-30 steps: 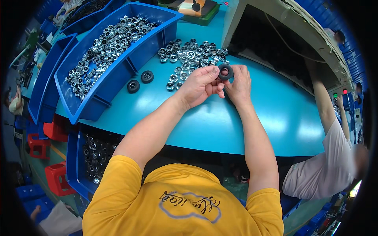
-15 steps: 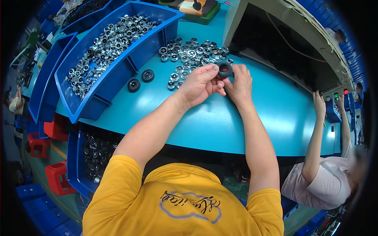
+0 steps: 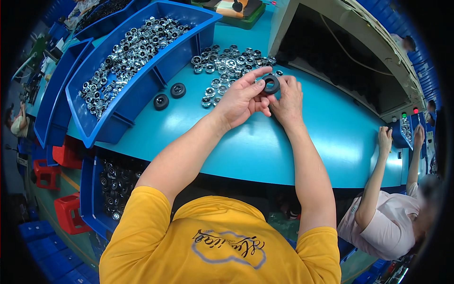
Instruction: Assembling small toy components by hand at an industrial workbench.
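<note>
A small black rubber tyre (image 3: 272,91) is held up between my hands above the blue-green table, its open hole showing. My right hand (image 3: 289,102) grips it from the right side with the fingers closed. My left hand (image 3: 239,102) has its thumb against the tyre's left edge, the index finger raised over it and the other fingers curled below. Just beyond lie many loose chrome wheel hubs (image 3: 230,63). Two wheels, one black-tyred wheel (image 3: 161,102) and another black-tyred wheel (image 3: 178,90), rest to the left.
A blue bin (image 3: 153,75) of chrome hubs stands at the left. Below the table edge sits another blue bin (image 3: 87,189) of black wheels. A pale machine housing (image 3: 285,28) with a dark opening rises at the right. Farther right, a co-worker (image 3: 385,222) reaches over the table.
My left index finger has lifted off the tyre and stretched out above it. The tyre has barely moved. The co-worker's hands have drawn back from the machine.
</note>
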`<state>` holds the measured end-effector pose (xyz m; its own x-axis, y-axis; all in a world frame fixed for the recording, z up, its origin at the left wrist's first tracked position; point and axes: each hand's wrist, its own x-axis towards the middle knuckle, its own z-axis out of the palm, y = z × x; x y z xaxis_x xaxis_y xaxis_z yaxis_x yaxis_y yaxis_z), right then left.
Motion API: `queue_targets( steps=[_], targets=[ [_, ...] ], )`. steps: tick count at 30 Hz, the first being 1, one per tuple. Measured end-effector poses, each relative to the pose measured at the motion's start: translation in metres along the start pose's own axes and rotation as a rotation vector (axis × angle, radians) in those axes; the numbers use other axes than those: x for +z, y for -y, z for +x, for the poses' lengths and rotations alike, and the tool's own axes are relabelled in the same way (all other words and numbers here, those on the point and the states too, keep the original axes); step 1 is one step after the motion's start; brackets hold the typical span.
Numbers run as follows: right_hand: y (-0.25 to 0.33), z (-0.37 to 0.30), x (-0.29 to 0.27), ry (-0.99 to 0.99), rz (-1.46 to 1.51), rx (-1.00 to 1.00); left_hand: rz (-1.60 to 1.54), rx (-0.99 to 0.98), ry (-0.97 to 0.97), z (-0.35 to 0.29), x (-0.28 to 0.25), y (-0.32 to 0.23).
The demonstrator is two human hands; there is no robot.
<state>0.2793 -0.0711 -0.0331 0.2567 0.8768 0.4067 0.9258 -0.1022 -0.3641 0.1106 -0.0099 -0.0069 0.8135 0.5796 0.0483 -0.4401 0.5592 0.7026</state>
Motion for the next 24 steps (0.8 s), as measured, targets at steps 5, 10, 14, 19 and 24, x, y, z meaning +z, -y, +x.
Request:
queue_targets(
  steps=[5,10,14,19,24],
  targets=[
    [0.004,-0.002,0.003,-0.034,-0.057,-0.048,0.091,0.011,0.022,0.000,0.000,0.001],
    [0.004,-0.001,0.004,0.023,-0.060,-0.017,0.204,0.018,-0.027,-0.001,0.005,0.002],
    [0.008,-0.001,0.000,0.013,-0.047,0.006,0.301,0.033,-0.025,-0.001,0.008,0.000],
    [0.003,0.000,0.004,-0.017,-0.042,0.033,0.385,0.049,-0.034,-0.002,0.008,0.001],
    [-0.002,0.000,0.007,-0.049,-0.055,-0.012,0.404,0.065,-0.030,-0.003,0.008,0.002]
  ],
)
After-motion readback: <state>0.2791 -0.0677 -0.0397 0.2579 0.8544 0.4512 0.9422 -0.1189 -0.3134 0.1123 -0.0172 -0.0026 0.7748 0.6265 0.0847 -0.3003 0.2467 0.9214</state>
